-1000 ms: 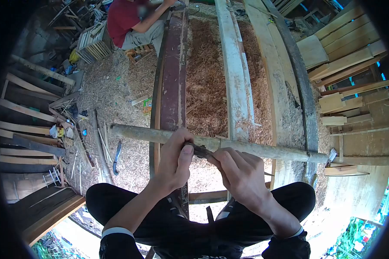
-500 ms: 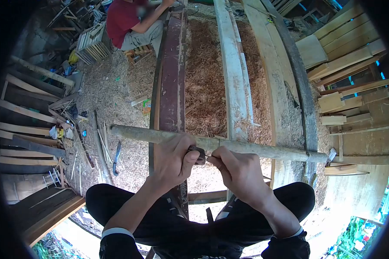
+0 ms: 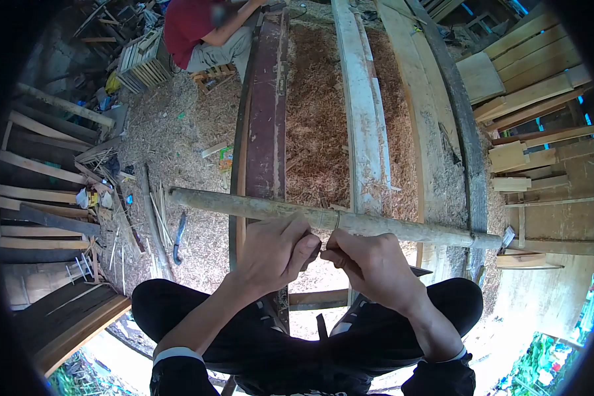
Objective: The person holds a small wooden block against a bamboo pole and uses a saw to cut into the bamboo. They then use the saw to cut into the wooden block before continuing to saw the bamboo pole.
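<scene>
Bamboo pole [image 3: 389,228] lying crosswise over the knees, spanning the dark red plank [image 3: 265,119] and pale plank [image 3: 363,112], so both ends rest steady. Left hand [image 3: 274,251] and right hand [image 3: 376,264] meeting just under the pole near a node, fingers curled tight on something small and dark; too hidden to name. Knife [image 3: 178,239] on sawdust floor [image 3: 317,125] left. Seated person [image 3: 201,30] well beyond.

Open-air woodworking yard where I sit, sawdust [image 3: 317,125] thick underfoot, long planks [image 3: 363,112] laid out ahead, cut boards [image 3: 528,86] stacked to my right, timber offcuts [image 3: 39,198] left, a person [image 3: 204,33] working nearby
</scene>
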Tool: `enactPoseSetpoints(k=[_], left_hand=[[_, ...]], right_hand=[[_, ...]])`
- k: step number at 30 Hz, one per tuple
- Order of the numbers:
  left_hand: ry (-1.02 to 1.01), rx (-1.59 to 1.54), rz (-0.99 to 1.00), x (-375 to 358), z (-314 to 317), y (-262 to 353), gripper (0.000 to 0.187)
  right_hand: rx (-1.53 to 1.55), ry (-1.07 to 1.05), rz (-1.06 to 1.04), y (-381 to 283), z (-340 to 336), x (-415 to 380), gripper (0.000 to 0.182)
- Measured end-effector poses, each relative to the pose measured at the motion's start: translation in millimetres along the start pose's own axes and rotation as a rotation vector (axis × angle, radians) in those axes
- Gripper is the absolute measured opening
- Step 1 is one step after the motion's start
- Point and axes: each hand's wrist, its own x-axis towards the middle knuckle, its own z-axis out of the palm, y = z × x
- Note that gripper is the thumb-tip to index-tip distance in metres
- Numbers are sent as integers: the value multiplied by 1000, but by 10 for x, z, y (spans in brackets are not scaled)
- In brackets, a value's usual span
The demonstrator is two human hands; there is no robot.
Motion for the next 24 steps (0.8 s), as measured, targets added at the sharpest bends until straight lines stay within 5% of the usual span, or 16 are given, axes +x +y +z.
enactPoseSetpoints(k=[7, 18, 24], left_hand=[[-67, -137, -74, -30, 36, -12, 39], [-78, -21, -73, 0, 140, -46, 34], [-277, -143, -201, 134, -154, 30, 32]], right_hand=[[215, -140, 16, 133, -20, 32, 13], [91, -113, 55, 219, 106, 13, 18], [134, -138, 95, 218, 17, 45, 19]])
